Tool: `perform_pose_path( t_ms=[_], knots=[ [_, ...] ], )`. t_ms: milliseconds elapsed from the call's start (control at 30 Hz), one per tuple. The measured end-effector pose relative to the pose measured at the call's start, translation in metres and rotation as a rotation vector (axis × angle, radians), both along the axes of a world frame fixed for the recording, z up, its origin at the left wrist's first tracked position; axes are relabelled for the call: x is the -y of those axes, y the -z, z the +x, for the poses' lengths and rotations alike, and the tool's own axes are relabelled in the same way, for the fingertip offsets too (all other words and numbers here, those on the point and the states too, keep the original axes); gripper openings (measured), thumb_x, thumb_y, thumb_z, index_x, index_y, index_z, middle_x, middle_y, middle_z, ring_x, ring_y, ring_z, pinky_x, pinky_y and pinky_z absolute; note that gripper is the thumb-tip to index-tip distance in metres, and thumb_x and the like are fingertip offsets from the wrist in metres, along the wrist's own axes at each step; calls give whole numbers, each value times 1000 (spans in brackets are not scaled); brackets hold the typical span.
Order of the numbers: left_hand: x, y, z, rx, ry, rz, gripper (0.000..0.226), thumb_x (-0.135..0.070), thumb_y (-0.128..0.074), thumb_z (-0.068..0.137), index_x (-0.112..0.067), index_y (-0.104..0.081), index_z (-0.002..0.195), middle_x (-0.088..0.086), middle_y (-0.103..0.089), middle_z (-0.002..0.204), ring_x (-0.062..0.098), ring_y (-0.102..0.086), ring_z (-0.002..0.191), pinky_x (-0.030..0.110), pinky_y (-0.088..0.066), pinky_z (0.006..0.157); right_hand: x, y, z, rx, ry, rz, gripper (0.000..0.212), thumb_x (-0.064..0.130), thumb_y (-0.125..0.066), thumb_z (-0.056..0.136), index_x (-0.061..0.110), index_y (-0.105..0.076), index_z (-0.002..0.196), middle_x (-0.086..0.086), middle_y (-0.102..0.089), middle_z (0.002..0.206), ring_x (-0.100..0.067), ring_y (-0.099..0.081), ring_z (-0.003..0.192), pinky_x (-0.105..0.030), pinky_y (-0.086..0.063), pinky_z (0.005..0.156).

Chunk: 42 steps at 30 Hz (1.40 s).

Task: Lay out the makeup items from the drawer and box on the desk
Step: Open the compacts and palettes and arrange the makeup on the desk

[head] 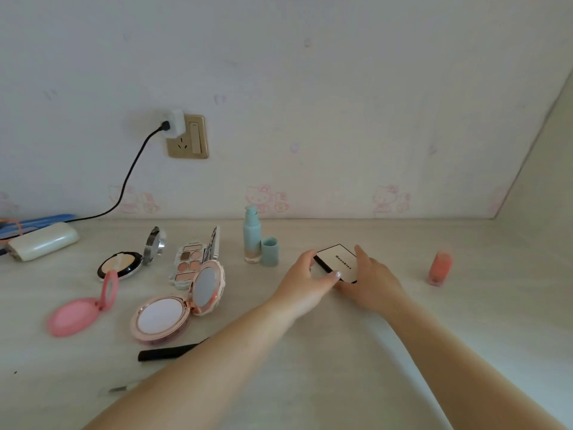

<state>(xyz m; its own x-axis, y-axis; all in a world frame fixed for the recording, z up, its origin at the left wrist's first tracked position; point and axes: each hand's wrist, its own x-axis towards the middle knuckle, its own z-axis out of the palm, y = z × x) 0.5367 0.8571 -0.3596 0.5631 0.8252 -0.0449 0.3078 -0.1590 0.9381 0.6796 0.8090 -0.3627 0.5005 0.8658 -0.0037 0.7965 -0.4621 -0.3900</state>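
From the head view, both hands are on one item: a flat rectangular white palette with a black rim and dark lettering [338,262], lying on the pale wood-grain desk [310,367] right of centre, a little in from the back edge. The left hand [305,279] curls round its near-left side, thumb tip on the near edge, and the right hand [373,279] wraps its right side with fingers over the far edge, so both are gripping the palette, neither one loose. It sits skewed: the long axis runs from the far left down toward the near right, lid face up and apparently closed. The layout looks well along. Toward the left end of the desk stand an open black round powder compact with a silver mirror lid [124,262], an open pink round mirror case [82,308], an open rose-gold scalloped compact [176,308] and an open eyeshadow palette in peach and brown pans [193,262]. Near the middle back edge a pale blue pump bottle [252,235] stands upright with its pale blue cap [269,252] just beside it, and a small coral bottle [439,268] stands further right. A slim black pencil [169,352] lies near the front, partly behind the left arm. Neither drawer nor box shows, so what remains I can't tell; opening this palette looks likely next.
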Motion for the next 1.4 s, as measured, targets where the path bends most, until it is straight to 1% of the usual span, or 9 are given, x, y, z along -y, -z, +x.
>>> perform_pose_path(
  t_ms=[133,233,367,467,533,667,733,1167,1400],
  knots=[
    [0,-2,2,92,-53,-74,67,-36,-61,89,-25,-28,146,-3,-37,149,10,-36,136,24,-32,103,-3,-1,-2,53,33,8,87,53,-55,83,19,-10,149,-8,-45,139,-28,-40,129,-35,-37,99],
    [-2,-6,1,153,-110,-187,57,-41,-55,91,-28,-34,142,-6,-44,142,12,-43,129,25,-35,101,4,-8,-4,-49,50,63,81,50,-58,83,22,-17,147,-7,-49,136,-27,-46,125,-33,-39,96],
    [2,-10,2,398,-167,-515,22,-41,-41,97,-28,-56,106,-4,-60,118,15,-56,111,34,-40,103,18,-24,-18,-263,22,226,74,46,-63,81,28,-26,142,0,-56,127,-21,-55,111,-32,-45,87],
    [15,-14,2,587,-83,-723,39,-44,-34,100,-20,-65,105,3,-71,103,14,-68,83,41,-43,104,29,-34,-35,-347,-43,289,66,43,-65,80,32,-34,137,6,-60,118,-16,-57,106,-29,-46,82],
    [23,-14,0,688,-31,-783,48,-45,-32,100,-12,-64,112,10,-71,101,13,-67,66,41,-50,94,36,-38,-41,-358,-72,297,59,42,-65,80,32,-41,133,10,-63,114,-13,-59,104,-29,-47,83],
    [33,-15,-7,744,-49,-823,50,-44,-30,101,-9,-62,117,7,-71,88,13,-66,64,33,-58,65,46,-41,-50,-305,-80,264,52,46,-63,80,33,-49,129,9,-61,116,-12,-58,102,-24,-44,77],
    [38,-18,-12,751,-73,-837,49,-44,-31,100,-10,-64,114,6,-72,85,15,-68,72,31,-58,60,48,-40,-55,-256,-92,253,49,49,-60,81,33,-52,127,8,-63,114,-11,-59,97,-23,-44,73],
    [51,-34,-32,738,-138,-798,45,-37,-27,103,-9,-62,101,6,-72,71,13,-68,54,35,-57,65,54,-48,-73,-330,-80,267,32,48,-59,83,36,-60,113,11,-69,96,-8,-62,80,-20,-40,57],
    [54,-38,-35,684,-184,-794,44,-37,-28,102,-7,-59,111,13,-71,89,17,-69,65,39,-58,70,57,-50,-79,-369,-81,265,23,47,-57,86,39,-63,107,14,-72,96,-4,-63,84,-21,-44,62]
  ],
)
